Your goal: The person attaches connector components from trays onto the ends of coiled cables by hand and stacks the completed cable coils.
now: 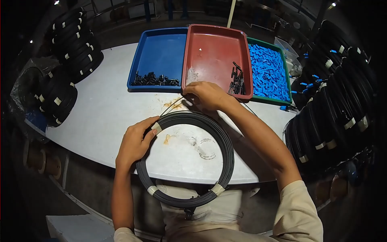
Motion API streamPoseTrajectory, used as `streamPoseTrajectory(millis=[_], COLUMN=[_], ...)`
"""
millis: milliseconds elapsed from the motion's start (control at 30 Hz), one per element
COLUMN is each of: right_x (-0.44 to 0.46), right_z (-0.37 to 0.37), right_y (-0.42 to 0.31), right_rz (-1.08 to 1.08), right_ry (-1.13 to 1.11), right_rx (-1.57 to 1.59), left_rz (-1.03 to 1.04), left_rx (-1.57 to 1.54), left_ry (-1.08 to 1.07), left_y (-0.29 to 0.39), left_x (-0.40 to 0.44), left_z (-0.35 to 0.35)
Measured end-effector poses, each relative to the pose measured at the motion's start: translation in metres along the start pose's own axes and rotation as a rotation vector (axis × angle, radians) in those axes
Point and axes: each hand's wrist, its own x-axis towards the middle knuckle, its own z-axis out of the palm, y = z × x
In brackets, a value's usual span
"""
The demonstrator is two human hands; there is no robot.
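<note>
Across near edge of white tabletop [96, 121]: taped round black cable coil [228, 157], L hand [136, 139] gripping its far-left rim, prob. to steady it. R hand [203, 95] seemingly pinches loose black strand [171, 105], prob. controlling slack. Twd far edge: red plastic tray [217, 52], prob. keeping black parts [238, 83] sep.

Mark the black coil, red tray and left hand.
Black coil [228, 157], head view, right side of the ring.
Red tray [215, 56], head view, bare floor.
Left hand [135, 139], head view, back of the hand.
</note>
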Motion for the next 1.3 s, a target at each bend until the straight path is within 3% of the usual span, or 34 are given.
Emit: streamPoseTrajectory(millis=[133,367,433,500,600,867,1033,1133,1233,1300], right_x=[-0.001,-0.041,-0.055,-0.059,-0.056,-0.018,-0.057,-0.093,-0.129,-0.153], right_z=[-0.005,0.017,0.017,0.009,0.005,0.035,0.018,0.01,-0.011,-0.021], right_y=[0.002,0.02,0.009,0.003,-0.003,0.011,0.007,0.017,0.011,0.002], right_rz=[-0.03,0.001,0.199,0.2,0.128,0.284,0.331,0.248,0.415,0.54], right_ry=[-0.089,-0.058,0.02,-0.014,0.103,-0.03,-0.046,-0.048,-0.181,-0.23], right_rx=[-0.236,-0.201,-0.09,-0.092,-0.092,-0.155,-0.162,-0.221,-0.186,0.041], left_rz=[-0.07,-0.126,-0.149,-0.145,-0.14,-0.137,-0.108,-0.153,-0.157,-0.135], left_rx=[-0.047,-0.107,-0.148,-0.172,-0.183,-0.214,-0.255,-0.283,-0.343,-0.403], left_ry=[-0.038,-0.056,-0.074,-0.069,-0.058,-0.054,-0.119,-0.132,-0.153,-0.152], left_y=[-0.001,0.001,0.0,-0.005,-0.007,-0.013,-0.014,-0.019,-0.027,-0.024], left_x=[-0.004,-0.014,-0.016,-0.017,-0.015,-0.019,-0.026,-0.03,-0.034,-0.037], left_z=[-0.007,-0.016,-0.017,-0.015,-0.012,-0.012,-0.023,-0.027,-0.029,-0.026])
